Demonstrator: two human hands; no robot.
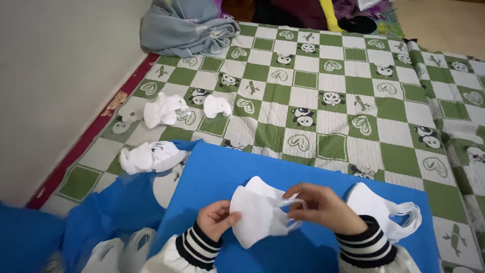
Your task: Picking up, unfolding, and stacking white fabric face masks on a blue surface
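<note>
Holding one white face mask (257, 212) between both hands, we are working low in the middle of the frame, over a blue board (303, 172) that lies on a green and white checked quilt (343, 81). Our left hand (216, 218) pinches the left edge of the mask with thumb and fingers closed on it, and our right hand (323, 206) is closed on the thin ear loops (295, 202) at its right side, so the two hands are apart, with the mask stretched between them. Just beside the right hand, at the lower right, a small stack of folded masks (384, 207) lies on the board with its loops pointing right; we judge these to be finished pieces. On the quilt at the left of the frame we see three loose heaps of white masks (161, 108), (217, 106), (149, 156), and they seem to wait for handling, so we think much of the work is not yet done. A blue plastic bag (111, 212) sits at the lower left with more white pieces in it, but we cannot tell how many. A grey blanket (187, 25) lies crumpled at the upper left.
</note>
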